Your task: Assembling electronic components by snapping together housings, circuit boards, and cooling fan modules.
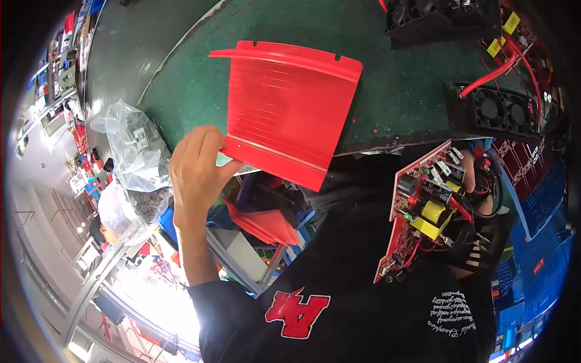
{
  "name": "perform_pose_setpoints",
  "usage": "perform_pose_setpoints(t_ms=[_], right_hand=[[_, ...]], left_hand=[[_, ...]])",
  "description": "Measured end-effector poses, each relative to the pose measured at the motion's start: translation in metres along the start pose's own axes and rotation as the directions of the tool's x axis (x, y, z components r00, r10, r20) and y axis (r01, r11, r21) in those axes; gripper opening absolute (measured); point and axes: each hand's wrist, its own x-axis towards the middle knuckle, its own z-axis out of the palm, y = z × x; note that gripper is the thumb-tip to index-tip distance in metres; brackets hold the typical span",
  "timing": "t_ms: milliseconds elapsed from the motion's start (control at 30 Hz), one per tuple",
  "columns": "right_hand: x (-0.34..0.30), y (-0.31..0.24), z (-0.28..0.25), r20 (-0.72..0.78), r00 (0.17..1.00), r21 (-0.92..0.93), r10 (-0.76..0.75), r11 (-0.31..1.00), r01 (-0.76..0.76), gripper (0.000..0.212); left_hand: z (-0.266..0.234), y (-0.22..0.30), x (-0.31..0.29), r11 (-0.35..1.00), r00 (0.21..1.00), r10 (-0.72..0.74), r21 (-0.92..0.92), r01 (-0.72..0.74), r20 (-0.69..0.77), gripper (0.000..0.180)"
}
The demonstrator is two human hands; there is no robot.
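Note:
My left hand (195, 172) pinches the lower left corner of a thin red plastic sheet (287, 115) and holds it up over the edge of the green bench mat (399, 91). The sheet is ribbed, with a folded lip along its top. My right hand (481, 199) grips a red circuit board (417, 209) on edge close to my chest. The board carries black capacitors, a yellow transformer and red wires. Most of my right hand is hidden behind the board and its wiring.
Two black units with cooling fans (493, 109) and red wires lie at the mat's right side, another black unit (442, 21) at the top. Clear plastic bags of small parts (136, 151) sit at the left. More red sheets (266, 224) lie in a bin below the bench edge.

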Motion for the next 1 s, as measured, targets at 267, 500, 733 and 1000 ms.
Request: perform_pose_setpoints(t_ms=[267,500,733,1000], right_hand=[[0.025,-0.017,-0.023,0.108,0.979,0.029,0.173,0.984,-0.177,0.023],[0.060,-0.016,-0.002,0.359,0.929,-0.026,-0.090,0.994,0.107,0.040],[0.051,-0.001,0.026,0.096,0.982,-0.281,-0.165,0.942,0.186,0.048],[0.060,0.005,0.000,0.239,0.970,0.001,-0.051,0.999,0.053,0.038]], left_hand=[[-0.003,-0.002,-0.001,0.982,0.994,0.097,-0.156,-0.104,-0.050,0.033],[-0.007,0.017,0.007,0.987,0.980,0.114,-0.094,-0.130,-0.162,0.030],[0.000,0.006,0.008,0.942,0.963,0.268,-0.199,-0.270,-0.041,0.032],[0.000,0.004,0.025,0.900,0.967,0.228,-0.404,-0.164,0.115,0.023]])
